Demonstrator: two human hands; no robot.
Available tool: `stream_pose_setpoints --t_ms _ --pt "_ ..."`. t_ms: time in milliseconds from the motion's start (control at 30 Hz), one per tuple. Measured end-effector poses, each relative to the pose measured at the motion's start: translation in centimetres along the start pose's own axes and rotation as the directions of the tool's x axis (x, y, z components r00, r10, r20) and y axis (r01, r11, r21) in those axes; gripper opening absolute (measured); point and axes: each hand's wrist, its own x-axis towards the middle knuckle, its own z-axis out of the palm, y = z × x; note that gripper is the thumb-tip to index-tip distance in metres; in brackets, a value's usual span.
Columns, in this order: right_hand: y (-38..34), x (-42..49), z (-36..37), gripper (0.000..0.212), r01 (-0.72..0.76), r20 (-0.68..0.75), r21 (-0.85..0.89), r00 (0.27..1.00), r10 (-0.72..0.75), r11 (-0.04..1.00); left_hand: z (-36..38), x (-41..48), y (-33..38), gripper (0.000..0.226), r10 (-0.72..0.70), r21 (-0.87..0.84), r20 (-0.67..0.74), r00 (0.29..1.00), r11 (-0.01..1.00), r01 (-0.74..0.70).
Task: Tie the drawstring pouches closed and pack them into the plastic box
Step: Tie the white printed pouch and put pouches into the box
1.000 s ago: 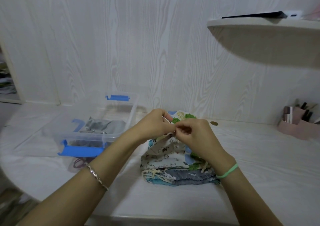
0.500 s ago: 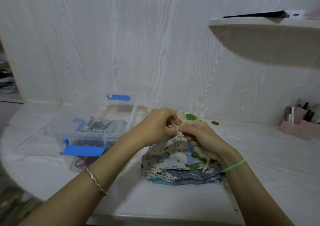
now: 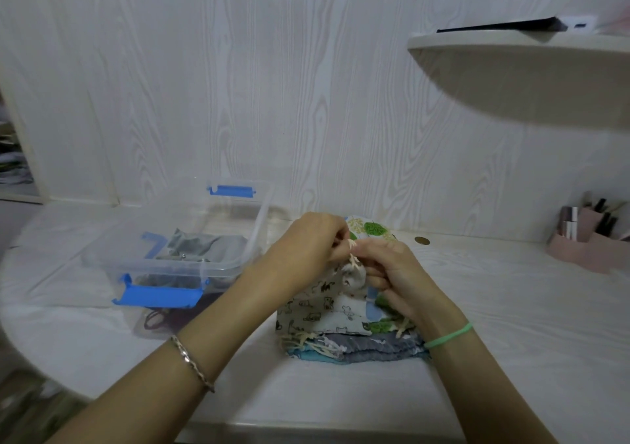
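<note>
drawstring (image 3: 352, 255) pulled tighter, pouch (image 3: 320, 310) neck more gathered

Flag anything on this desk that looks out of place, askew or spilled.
Nothing spilled or damaged. One oddity: dark reddish loops lie on the white desk just before the clear plastic box with blue latches, outside it; what they are is unclear. The left hand and right hand pinch a cream drawstring.

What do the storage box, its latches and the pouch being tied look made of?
Box: clear, glossy plastic; contents show through its walls. Latches: opaque blue plastic, smooth. Pouch: matte printed fabric, likely cotton, creased, with frayed cream cord.
</note>
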Motion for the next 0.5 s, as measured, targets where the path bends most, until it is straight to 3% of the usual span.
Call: stream_pose_setpoints --t_ms 100,233,333,433,500 --pt "-0.4 -0.4 0.3 0.012 0.074 -0.087 -0.145 0.992 -0.087 0.987 0.0 -0.4 0.1 0.014 -0.026 -0.129 -0.003 1.0 0.991 0.026" --pt "-1.1 -1.1 0.4 0.01 0.082 -0.132 -0.135 0.986 -0.099 0.988 0.1 -0.6 0.0 0.023 -0.141 -0.398 0.071 0.987 0.904 0.157" --pt "-1.4 -1.4 0.5 0.007 0.149 -0.163 -0.177 0.97 -0.179 0.973 0.1 -0.4 0.1 0.029 -0.268 -0.61 0.19 0.945 0.722 0.327" --pt "-1.2 -1.4 0.6 0.004 0.279 -0.224 -0.395 0.895 -0.387 0.875 0.0 -0.2 0.2 0.026 -0.368 -0.724 0.362 0.856 0.467 0.507" --pt "-0.8 -1.3 0.6 0.011 0.309 -0.206 -0.514 0.861 -0.465 0.8 0.0 -0.2 0.2 0.023 -0.37 -0.747 0.423 0.827 0.374 0.549"
